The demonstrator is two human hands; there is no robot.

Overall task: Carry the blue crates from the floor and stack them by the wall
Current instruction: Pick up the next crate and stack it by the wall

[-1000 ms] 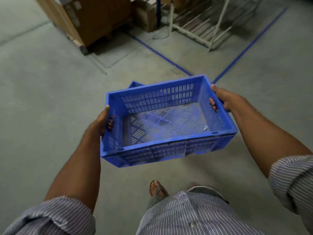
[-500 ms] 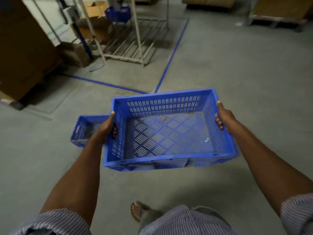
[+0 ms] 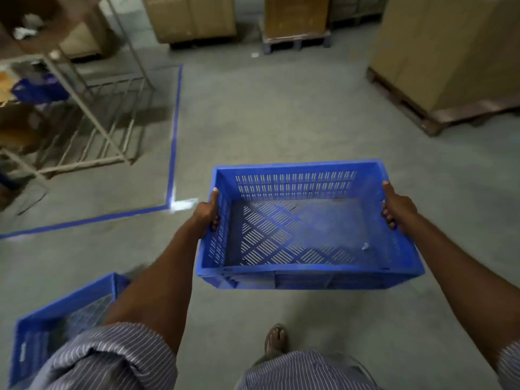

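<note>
You hold a blue perforated plastic crate off the grey concrete floor, level and out in front of your body, one hand on each short end. Your left hand is clamped on the crate's left wall, thumb lying along the top rim and fingers hooked through the slotted side. Your right hand grips the right wall the same way, thumb up on the rim, fingers curled inside. The two hands are well apart, with the whole length of the crate between them. The crate is empty apart from a small pale scrap on its slotted bottom, near your right hand.

A second blue slotted crate sits on the floor below and outside your left forearm, partly hidden by your rolled striped sleeve. Beyond your left hand, a blue tape line marks a corner on the floor, and inside it stands a bare metal frame rack, blurred. Farther ahead of the crate, brown cardboard cartons stand on pallets, and a tall stack of cartons on a wooden pallet rises beyond your right hand. One sandalled foot shows on the floor below the crate.
</note>
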